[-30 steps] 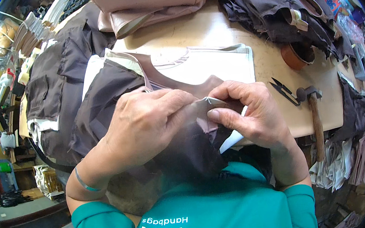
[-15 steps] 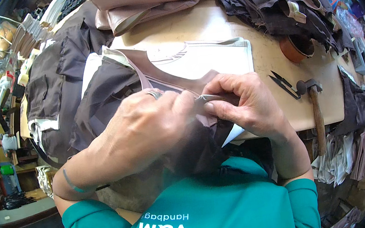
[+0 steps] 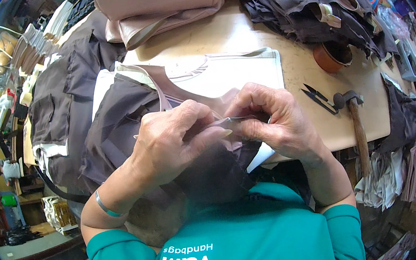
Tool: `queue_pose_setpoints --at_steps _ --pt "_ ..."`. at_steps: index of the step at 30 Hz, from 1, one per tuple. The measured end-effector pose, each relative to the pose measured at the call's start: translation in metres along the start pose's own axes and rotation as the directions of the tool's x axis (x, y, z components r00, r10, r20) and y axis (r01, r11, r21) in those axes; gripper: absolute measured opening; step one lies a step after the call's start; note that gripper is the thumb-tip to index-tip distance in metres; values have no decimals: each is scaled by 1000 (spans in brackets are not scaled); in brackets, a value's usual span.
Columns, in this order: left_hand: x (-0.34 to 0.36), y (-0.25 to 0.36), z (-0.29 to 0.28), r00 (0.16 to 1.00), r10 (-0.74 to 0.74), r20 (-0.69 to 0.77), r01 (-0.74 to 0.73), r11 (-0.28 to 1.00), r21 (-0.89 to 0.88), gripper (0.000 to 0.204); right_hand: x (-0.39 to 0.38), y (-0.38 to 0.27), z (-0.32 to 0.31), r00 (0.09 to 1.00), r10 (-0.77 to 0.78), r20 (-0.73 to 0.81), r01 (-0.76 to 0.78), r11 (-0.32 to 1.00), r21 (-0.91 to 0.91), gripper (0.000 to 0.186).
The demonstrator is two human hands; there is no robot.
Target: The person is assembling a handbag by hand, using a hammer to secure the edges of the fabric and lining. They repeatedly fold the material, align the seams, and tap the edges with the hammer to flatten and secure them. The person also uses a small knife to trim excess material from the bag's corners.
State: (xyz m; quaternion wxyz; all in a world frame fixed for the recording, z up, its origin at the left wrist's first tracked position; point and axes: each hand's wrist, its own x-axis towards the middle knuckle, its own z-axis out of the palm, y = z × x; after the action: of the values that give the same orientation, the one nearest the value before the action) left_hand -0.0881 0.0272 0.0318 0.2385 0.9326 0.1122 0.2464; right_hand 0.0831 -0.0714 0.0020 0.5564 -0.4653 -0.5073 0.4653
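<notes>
In front of me lies an unfinished handbag piece, with a dusty-pink leather edge (image 3: pixel 177 88), dark brown lining cloth (image 3: pixel 122 106) and a white panel (image 3: pixel 245 72). My left hand (image 3: pixel 175 139) pinches the pale folded edge of the piece between thumb and fingers. Close by on the right, my right hand (image 3: pixel 278 119) grips the same edge, its thumb below and fingers curled above. The fingertips of both hands nearly meet, and the exact fold between them is partly hidden. Loose lining hangs below the hands toward my green shirt.
Right of my hands lie black thread snips (image 3: pixel 320 98) and a wooden-handled hammer (image 3: pixel 357 128). Behind them stands a round brown container (image 3: pixel 332 57). Pink leather bags (image 3: pixel 163 4) sit at the back. Dark cloth is piled at the left (image 3: pixel 59 106) and back right (image 3: pixel 301 6).
My left hand has turned and drawn back slightly, so its thumb and the pale edge now show. My right hand keeps its pinch almost in place.
</notes>
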Motion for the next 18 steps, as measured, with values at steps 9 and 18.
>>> queue_pose_setpoints --at_steps 9,18 --pt "-3 -2 0 999 -42 21 44 996 -80 12 -1 -12 1 999 -51 7 52 988 -144 11" --pt "3 4 -8 959 -209 192 259 922 -287 15 -2 -9 9 977 -210 -25 188 916 -355 10"
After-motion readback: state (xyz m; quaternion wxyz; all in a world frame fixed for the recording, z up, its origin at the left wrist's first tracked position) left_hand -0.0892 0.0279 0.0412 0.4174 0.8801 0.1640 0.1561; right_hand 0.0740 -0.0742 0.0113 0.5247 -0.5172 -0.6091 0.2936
